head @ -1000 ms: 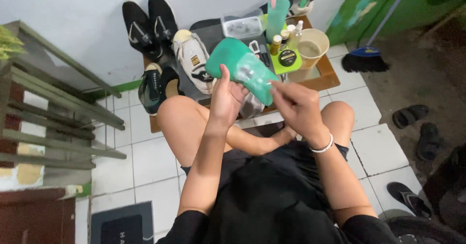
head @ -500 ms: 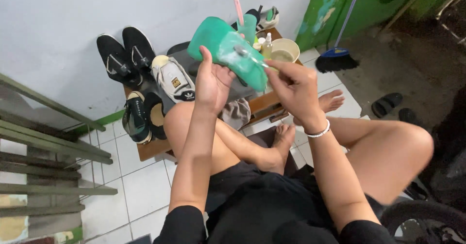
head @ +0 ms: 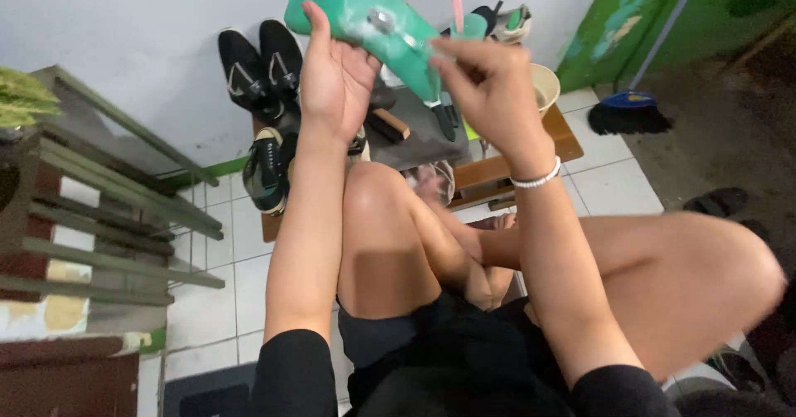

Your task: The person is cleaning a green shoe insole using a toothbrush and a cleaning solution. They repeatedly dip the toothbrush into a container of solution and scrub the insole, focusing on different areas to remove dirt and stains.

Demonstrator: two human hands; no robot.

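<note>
Since a moment before, the left hand (head: 336, 73) had lifted the green pouch (head: 365, 19) higher, gripping it, while the right hand (head: 489, 85) pinched its lower edge.

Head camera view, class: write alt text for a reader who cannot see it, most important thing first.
A seated person holds up a green shoe, sole side facing them, with the left hand gripping it while the right hand pinches at the sole. Behind it, black shoes lean on a white wall, beside a low wooden table and a broom.
</note>
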